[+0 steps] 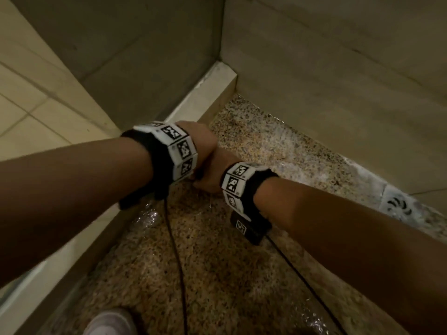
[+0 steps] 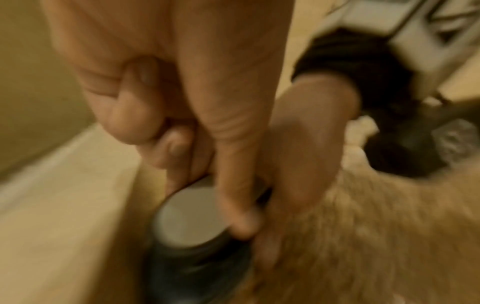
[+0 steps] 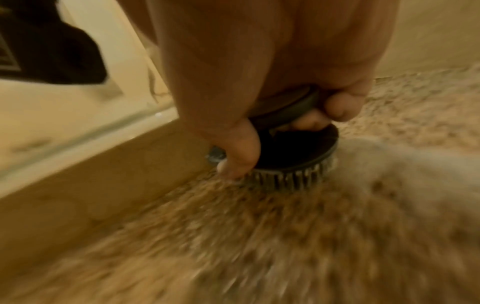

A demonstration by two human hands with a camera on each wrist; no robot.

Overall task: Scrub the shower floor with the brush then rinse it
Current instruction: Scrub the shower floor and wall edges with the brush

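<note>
A round scrub brush point(image 3: 298, 152) with a dark body and pale bristles stands bristles-down on the wet speckled shower floor point(image 1: 217, 262), close to the curb. My right hand point(image 3: 259, 61) grips its knob from above, fingers curled under the rim. In the left wrist view my left hand point(image 2: 182, 102) is curled beside the brush's grey top point(image 2: 187, 216), with one digit laid across it. In the head view my left hand point(image 1: 200, 139) lies against my right hand point(image 1: 212, 175), and both hide the brush.
A pale raised curb point(image 1: 205, 93) runs along the left, with tiled walls meeting at the far corner. A round drain point(image 1: 399, 204) sits at the right amid foamy water. My shoe point(image 1: 108, 322) stands at the bottom edge. Black cables point(image 1: 176, 262) hang from both wristbands.
</note>
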